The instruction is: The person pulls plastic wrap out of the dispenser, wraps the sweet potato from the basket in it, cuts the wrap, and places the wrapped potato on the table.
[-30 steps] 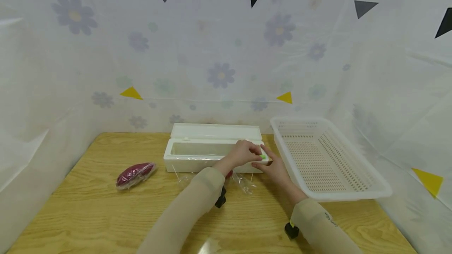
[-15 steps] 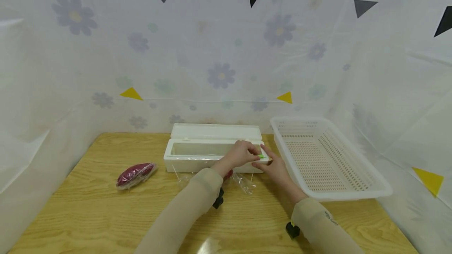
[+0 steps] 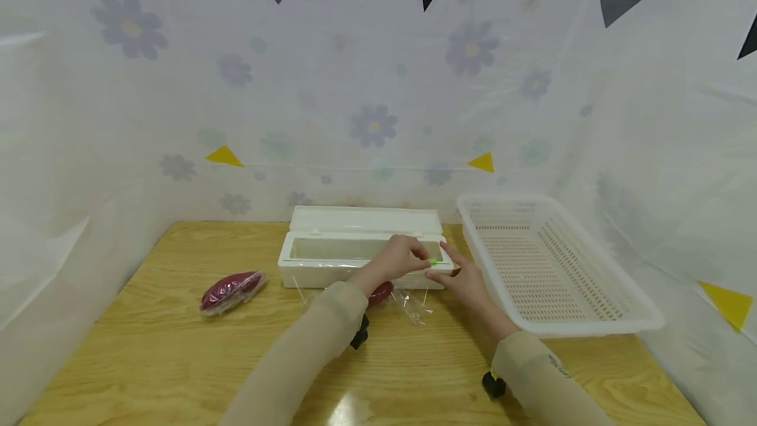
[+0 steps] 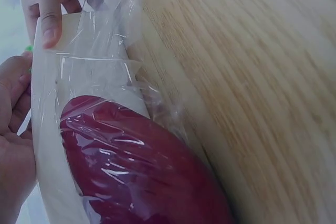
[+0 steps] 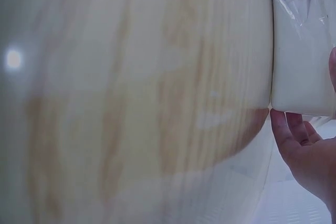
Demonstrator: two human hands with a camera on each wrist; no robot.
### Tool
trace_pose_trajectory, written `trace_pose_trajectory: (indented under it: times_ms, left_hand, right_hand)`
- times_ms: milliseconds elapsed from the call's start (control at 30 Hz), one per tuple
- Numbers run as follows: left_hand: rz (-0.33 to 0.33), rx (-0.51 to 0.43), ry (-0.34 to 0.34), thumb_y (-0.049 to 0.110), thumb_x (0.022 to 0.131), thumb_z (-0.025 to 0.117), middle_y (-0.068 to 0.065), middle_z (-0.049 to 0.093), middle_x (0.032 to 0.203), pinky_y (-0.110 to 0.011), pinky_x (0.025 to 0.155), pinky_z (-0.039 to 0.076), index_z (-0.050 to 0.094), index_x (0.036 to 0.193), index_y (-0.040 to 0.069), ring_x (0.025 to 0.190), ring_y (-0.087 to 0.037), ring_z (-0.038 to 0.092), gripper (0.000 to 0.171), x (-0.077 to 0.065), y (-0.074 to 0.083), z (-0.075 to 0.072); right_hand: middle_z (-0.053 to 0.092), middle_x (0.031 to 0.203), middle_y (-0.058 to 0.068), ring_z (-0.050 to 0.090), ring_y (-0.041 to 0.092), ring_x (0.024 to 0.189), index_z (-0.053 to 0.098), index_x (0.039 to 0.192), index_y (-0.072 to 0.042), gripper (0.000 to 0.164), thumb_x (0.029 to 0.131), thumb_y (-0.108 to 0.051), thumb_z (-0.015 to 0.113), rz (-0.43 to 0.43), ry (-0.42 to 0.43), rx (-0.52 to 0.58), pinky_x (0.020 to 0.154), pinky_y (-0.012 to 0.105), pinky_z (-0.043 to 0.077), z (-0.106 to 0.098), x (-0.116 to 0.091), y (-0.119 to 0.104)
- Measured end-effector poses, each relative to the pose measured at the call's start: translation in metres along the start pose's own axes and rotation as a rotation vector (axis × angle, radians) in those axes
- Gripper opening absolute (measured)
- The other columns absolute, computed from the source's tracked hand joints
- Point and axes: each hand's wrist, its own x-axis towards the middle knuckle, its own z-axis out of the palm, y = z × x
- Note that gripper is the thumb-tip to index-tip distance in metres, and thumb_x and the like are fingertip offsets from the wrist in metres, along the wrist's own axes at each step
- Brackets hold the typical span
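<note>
A white cling film dispenser (image 3: 319, 276) lies lengthwise at the back of the table, its lid raised. My left hand (image 3: 395, 260) pinches the small green slide cutter (image 3: 434, 261) on the dispenser's front rim, near the right end. My right hand (image 3: 468, 286) grips the dispenser's right end, thumb on the front face and fingers round the corner. Clear film (image 3: 414, 307) hangs down the front onto the table. Against that film lies a dark red, oblong, tapered piece of produce (image 4: 136, 166), partly hidden by my left arm in the head view.
A similar dark red piece (image 3: 232, 292), wrapped in film, lies on the left of the wooden table (image 3: 148, 367). To the right stands a white perforated basket (image 3: 591, 327), close beside my right hand. A flowered white curtain (image 3: 331, 84) hangs behind.
My left hand has slid a little to the left along the rim with the green slide cutter. The right hand keeps its hold on the dispenser's end.
</note>
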Motion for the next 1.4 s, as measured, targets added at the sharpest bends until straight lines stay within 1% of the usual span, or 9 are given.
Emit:
trace_pose_trajectory:
  times_ms: [133,367,633,833,1033,1233,1400]
  left_hand:
    - [0.003,0.012,-0.002,0.022,0.086,0.071,0.000,0.072,0.088,-0.020,0.072,0.048,0.074,0.091,0.010,0.082,-0.011,0.063,0.014,-0.002,-0.001,-0.001]
    - [0.001,0.025,0.003,0.022,0.086,0.070,0.000,0.072,0.089,-0.021,0.074,0.048,0.073,0.091,0.010,0.085,-0.013,0.063,0.013,-0.006,-0.002,-0.002]
    - [0.001,0.025,0.008,0.021,0.087,0.070,-0.002,0.071,0.090,-0.022,0.076,0.049,0.073,0.092,0.008,0.087,-0.015,0.064,0.014,-0.010,-0.002,-0.005]
    - [0.013,0.033,0.017,0.020,0.086,0.070,-0.002,0.071,0.090,-0.022,0.077,0.049,0.073,0.092,0.008,0.086,-0.015,0.064,0.014,-0.012,-0.004,-0.007]
    - [0.012,0.025,0.016,0.020,0.087,0.069,-0.003,0.071,0.091,-0.023,0.079,0.050,0.073,0.092,0.007,0.088,-0.016,0.064,0.014,-0.013,-0.005,-0.008]
    - [0.023,0.018,0.022,0.018,0.086,0.070,-0.004,0.071,0.090,-0.025,0.080,0.050,0.073,0.091,0.007,0.088,-0.016,0.065,0.013,-0.015,-0.006,-0.009]
    - [0.011,0.015,0.024,0.019,0.086,0.070,-0.003,0.071,0.091,-0.026,0.080,0.050,0.073,0.092,0.007,0.089,-0.017,0.064,0.013,-0.017,-0.007,-0.009]
  right_hand:
    - [0.058,0.123,0.019,0.048,0.011,0.059,0.037,0.146,-0.024,0.082,0.075,-0.037,0.077,0.015,-0.012,-0.001,0.051,0.022,0.041,0.001,0.000,0.001]
    - [0.052,0.132,0.021,0.050,0.012,0.060,0.038,0.145,-0.023,0.082,0.075,-0.035,0.078,0.004,-0.009,0.002,0.052,0.022,0.042,0.004,0.002,0.002]
    - [0.049,0.136,0.023,0.053,0.012,0.062,0.038,0.145,-0.022,0.082,0.075,-0.034,0.078,-0.004,-0.004,-0.001,0.052,0.022,0.043,0.006,0.003,0.001]
    - [0.051,0.134,0.022,0.054,0.014,0.063,0.040,0.144,-0.021,0.081,0.074,-0.031,0.079,0.003,0.005,0.004,0.052,0.021,0.043,0.007,0.003,0.000]
    - [0.051,0.133,0.024,0.055,0.014,0.064,0.040,0.144,-0.020,0.081,0.074,-0.030,0.080,0.005,0.008,-0.006,0.052,0.022,0.043,0.007,0.003,-0.001]
    - [0.052,0.132,0.024,0.054,0.013,0.062,0.039,0.145,-0.021,0.082,0.074,-0.032,0.079,0.006,-0.002,-0.012,0.052,0.023,0.044,0.006,0.003,0.000]
    - [0.052,0.132,0.025,0.054,0.014,0.062,0.039,0.145,-0.021,0.083,0.074,-0.033,0.079,0.000,-0.005,-0.016,0.053,0.023,0.045,0.005,0.002,-0.001]
